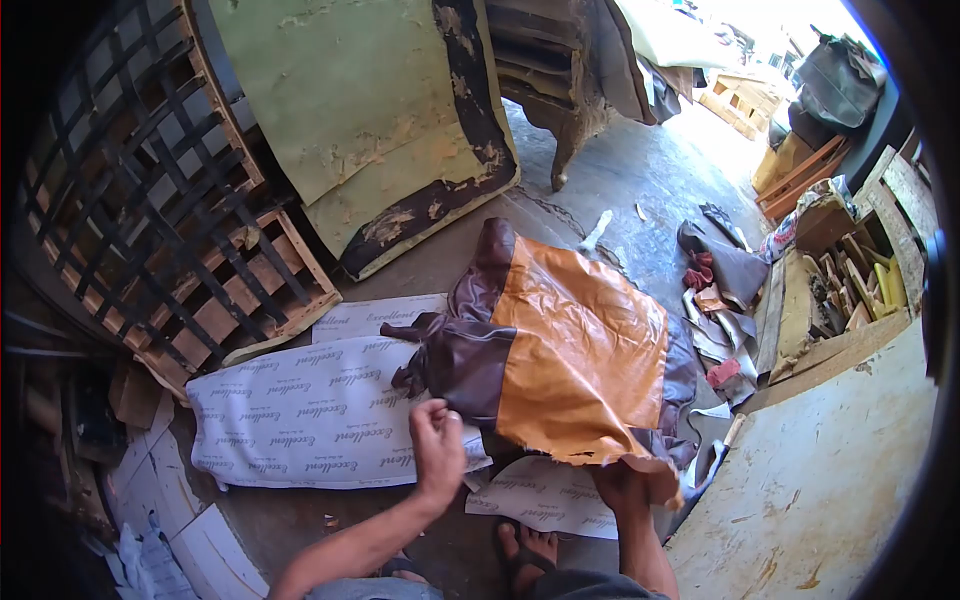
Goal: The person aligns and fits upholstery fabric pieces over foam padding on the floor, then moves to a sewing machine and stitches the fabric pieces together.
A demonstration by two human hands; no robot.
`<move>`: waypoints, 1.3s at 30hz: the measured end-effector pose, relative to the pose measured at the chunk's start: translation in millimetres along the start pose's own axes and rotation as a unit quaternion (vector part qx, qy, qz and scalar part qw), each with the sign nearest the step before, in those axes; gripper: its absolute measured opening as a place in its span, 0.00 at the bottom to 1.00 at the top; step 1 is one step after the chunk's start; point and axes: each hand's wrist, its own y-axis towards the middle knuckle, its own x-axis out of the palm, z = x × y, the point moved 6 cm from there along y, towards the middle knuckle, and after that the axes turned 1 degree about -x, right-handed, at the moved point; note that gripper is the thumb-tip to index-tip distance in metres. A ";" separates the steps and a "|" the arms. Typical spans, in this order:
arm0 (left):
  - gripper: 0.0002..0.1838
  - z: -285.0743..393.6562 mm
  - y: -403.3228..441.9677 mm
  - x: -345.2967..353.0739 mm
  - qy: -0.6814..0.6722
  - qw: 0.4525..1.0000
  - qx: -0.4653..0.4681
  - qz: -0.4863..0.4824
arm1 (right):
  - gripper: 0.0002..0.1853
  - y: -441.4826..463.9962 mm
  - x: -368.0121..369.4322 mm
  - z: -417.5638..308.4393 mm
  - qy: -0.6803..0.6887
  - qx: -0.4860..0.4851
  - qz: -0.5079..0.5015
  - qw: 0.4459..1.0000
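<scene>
A leather cover (585, 350), orange in the middle with dark maroon sides, lies spread and wrinkled in front of me. My left hand (437, 450) is closed in a pinch at the cover's lower left maroon edge; what lies between the fingertips is too small to make out. Under the cover's near orange edge, my right hand (622, 487) grips the leather, with its fingers partly hidden by the fold. White sheeting (300, 415) printed with "Excellent" lies to the left of the cover, and another printed piece (545, 495) shows beneath its near edge.
A wooden frame with black webbing (150, 180) leans at the left. Beside it stands a worn green panel (370, 120). Leather scraps (725, 330) and a box of wood offcuts (850, 285) are at the right, near a pale board (810, 470). My sandaled feet are below.
</scene>
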 end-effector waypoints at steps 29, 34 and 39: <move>0.52 -55.3 87.0 115.6 -0.191 0.911 -0.255 -0.262 | 0.13 44.0 35.7 -56.3 -0.855 -0.130 0.027 0.501; 0.19 -7.6 72.7 107.4 -0.368 0.829 -0.273 -0.321 | 0.10 -5.6 83.8 -120.6 -0.661 -0.192 0.054 0.723; 0.27 49.5 81.0 66.1 -0.540 0.753 -0.205 -0.315 | 0.10 -38.8 132.6 -146.0 -0.678 -0.195 -0.096 0.702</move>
